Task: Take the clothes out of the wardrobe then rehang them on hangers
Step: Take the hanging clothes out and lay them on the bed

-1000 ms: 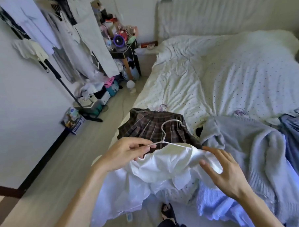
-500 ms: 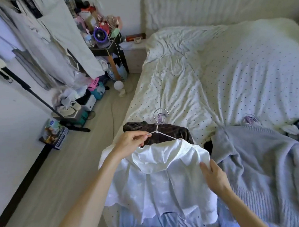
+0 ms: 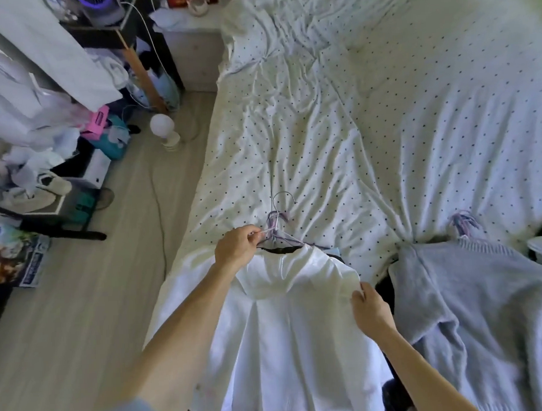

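Left hand [image 3: 237, 248] is pinching the pale wire hanger [image 3: 272, 228] at its neck, right hand [image 3: 371, 309] pinching the white fabric garment [image 3: 287, 329] rightward along it

Bed [image 3: 384, 122]: covered by a creased white sheet with dark dots. Lying on it near the front edge: a white garment [image 3: 293, 328] on a wire hanger [image 3: 283, 201], and a grey knit sweater [image 3: 469, 305] just beside it to the right

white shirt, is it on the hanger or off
On, it seems: the white shirt drapes from the hanger, whose hook sticks out above its collar.
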Available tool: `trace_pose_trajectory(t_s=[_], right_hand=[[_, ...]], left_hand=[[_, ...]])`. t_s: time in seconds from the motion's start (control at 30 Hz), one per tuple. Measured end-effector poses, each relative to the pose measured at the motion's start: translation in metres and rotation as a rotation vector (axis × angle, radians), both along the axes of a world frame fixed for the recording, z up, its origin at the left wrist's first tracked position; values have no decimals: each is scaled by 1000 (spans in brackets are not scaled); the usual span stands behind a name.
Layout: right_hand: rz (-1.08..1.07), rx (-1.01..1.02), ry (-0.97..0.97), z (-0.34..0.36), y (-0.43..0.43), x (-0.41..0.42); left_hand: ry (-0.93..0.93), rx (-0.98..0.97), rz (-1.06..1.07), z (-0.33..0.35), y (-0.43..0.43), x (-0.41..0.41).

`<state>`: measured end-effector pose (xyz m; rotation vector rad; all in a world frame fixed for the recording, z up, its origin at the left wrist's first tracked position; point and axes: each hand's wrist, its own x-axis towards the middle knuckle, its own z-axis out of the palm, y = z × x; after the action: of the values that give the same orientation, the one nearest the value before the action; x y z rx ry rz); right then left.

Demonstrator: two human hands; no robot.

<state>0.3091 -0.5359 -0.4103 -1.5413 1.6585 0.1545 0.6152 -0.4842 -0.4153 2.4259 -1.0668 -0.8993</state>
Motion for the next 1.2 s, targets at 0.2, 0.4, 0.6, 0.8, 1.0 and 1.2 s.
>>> trace_pose_trajectory(t_s=[0.2, 0.4, 0.6, 0.8, 1.0, 1.2], right_hand=[[142, -1, 60, -25, -4, 10], [398, 17, 177, -46, 54, -17], [350, 73, 220, -55, 102, -24], [488, 142, 38, -40, 85, -6], [630, 122, 170, 6, 77, -46], [408, 48, 32, 56, 119, -157]], left_hand=[[-381, 81, 12, -62, 0, -9], [-378, -93, -162, -94, 90, -92], [-337, 200, -319, -108, 163, -120], [-264, 476, -335, -92, 110, -93], [-76, 556, -360, -29, 104, -131], [-59, 618, -506, 25, 147, -223]])
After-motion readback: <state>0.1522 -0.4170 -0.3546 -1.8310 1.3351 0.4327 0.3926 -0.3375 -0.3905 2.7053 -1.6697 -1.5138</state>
